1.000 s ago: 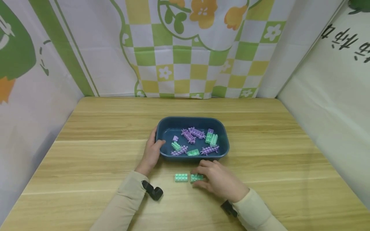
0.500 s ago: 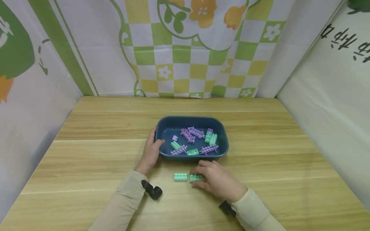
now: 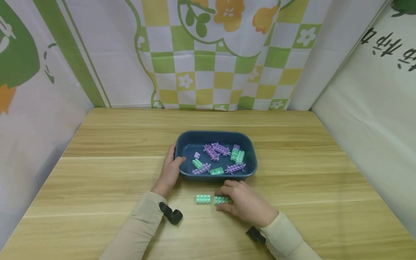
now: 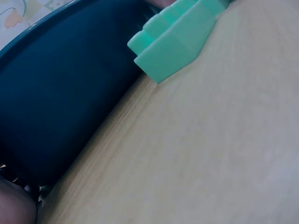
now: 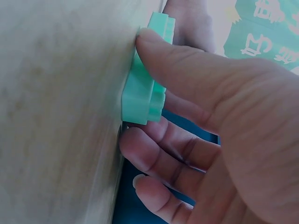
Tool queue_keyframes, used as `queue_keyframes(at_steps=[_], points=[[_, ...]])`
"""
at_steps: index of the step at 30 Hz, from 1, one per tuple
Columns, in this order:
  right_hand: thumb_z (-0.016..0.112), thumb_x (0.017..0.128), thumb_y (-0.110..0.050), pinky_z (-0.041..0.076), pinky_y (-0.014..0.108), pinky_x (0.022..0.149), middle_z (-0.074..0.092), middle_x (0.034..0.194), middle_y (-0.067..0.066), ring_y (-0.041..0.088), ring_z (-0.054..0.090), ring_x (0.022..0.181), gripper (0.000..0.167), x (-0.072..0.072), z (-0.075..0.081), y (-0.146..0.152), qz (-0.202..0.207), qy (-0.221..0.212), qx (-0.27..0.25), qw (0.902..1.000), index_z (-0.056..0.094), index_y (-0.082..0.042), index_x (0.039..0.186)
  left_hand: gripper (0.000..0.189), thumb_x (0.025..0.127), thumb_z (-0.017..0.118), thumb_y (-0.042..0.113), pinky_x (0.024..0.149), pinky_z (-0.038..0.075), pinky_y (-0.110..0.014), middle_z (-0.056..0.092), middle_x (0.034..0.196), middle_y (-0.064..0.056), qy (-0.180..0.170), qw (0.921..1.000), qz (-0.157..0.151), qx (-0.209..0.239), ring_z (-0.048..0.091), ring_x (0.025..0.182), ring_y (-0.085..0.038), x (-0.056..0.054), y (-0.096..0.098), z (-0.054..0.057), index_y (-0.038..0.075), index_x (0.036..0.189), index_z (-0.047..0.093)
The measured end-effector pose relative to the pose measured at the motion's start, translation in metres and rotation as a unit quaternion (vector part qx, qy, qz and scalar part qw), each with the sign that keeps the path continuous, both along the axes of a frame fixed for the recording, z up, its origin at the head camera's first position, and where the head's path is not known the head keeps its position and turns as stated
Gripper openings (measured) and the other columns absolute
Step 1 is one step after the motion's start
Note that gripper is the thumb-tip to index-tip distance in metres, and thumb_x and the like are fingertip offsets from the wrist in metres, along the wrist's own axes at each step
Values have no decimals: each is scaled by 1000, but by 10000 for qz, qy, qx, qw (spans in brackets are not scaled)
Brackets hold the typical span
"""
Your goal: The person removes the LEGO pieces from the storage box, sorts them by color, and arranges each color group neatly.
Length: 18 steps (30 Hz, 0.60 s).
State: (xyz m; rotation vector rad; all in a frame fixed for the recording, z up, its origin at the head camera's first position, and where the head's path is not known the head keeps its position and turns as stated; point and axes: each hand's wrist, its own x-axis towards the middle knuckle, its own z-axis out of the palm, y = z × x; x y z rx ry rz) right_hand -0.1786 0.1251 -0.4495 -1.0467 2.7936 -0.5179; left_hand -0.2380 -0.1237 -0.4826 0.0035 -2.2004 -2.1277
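**Left hand point(image 3: 169, 170) on blue tray point(image 3: 208, 138), right hand point(image 3: 248, 202) on green brick point(image 3: 220, 200)**

Left: clamped on the tray's left end, thumb hooked over the edge, fingers outside. Right: thumb and fingers pinching the brick, studs up, down at the worktop point(image 3: 292, 180), just in front of the tray. Second brick point(image 3: 203, 199) sits just left of it, small gap. Purple pieces point(image 3: 221, 149) and green pieces point(image 3: 239, 157) lie inside the tray.

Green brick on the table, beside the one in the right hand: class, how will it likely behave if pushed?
The green brick would probably slide rather than roll, given its flat sides. Its low, wide shape suggests little tipping. Its crisp edges and studs hint at stiff plastic.
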Motion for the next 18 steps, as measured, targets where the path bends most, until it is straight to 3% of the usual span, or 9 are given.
queue_keyframes(at_steps=[12, 15, 18], points=[[77, 78, -43, 48, 34, 84, 62, 96, -13, 6, 57, 89, 37, -1, 4, -1, -59, -9, -64, 10000, 73, -21, 107, 65, 92, 46, 7, 116, 21, -45, 24, 158, -10, -30, 10000, -61, -24, 23, 143, -28, -1, -2, -2, 10, 153, 25], [78, 78, -41, 49, 30, 80, 62, 92, -13, 5, 56, 84, 34, -1, 6, 2, -28, -16, -404, 9992, 72, -21, 104, 65, 92, 46, 8, 116, 21, -46, 24, 158, -11, -34, 10000, -52, -46, 22, 143, -29, -1, -2, -3, 10, 153, 25], [80, 78, -36, 50, 24, 70, 61, 86, -10, 7, 55, 77, 31, -1, 7, 5, 115, -119, -1127, 9935, 72, -18, 101, 65, 92, 46, 8, 116, 21, -46, 24, 158, -11, -37, 10000, -57, -46, 23, 143, -29, -2, -1, -4, 10, 153, 25]])
